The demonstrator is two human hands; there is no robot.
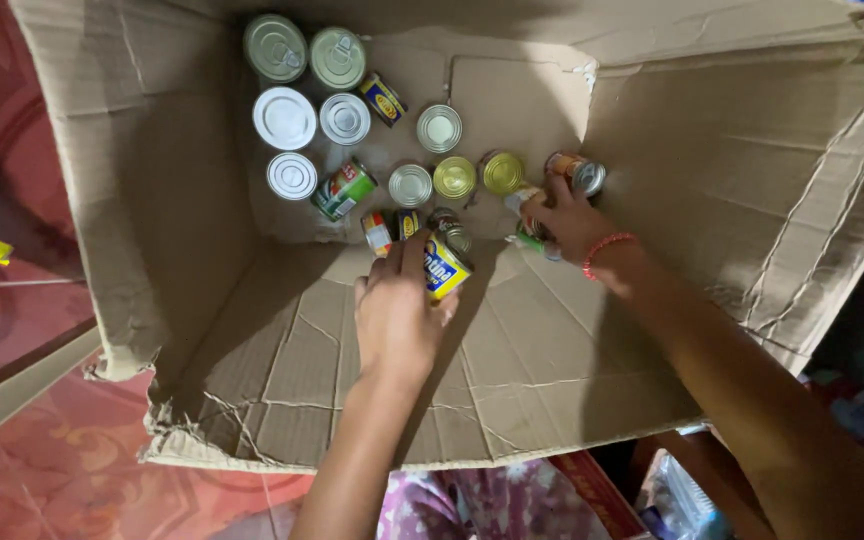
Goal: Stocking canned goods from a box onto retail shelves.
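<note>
I look down into a large open cardboard box [512, 380] with many tin cans on its floor. My left hand [395, 312] grips a can with a yellow and blue label [445, 268] near the box's middle. My right hand [569, 220], with a red bead bracelet on the wrist, reaches in from the right and closes on a small green-labelled can [526, 240], partly hidden under the fingers. An orange-labelled can [579, 172] lies on its side just beyond my right fingertips. Two gold-lidded cans [479, 175] stand to the left of it.
Several upright cans with silver and white lids [285, 118] cluster at the box's far left corner; a green and red can [343, 190] lies tipped among them. The box walls [132, 190] rise at left and right. Red patterned floor [42, 470] lies outside, and packets [682, 495] sit at lower right.
</note>
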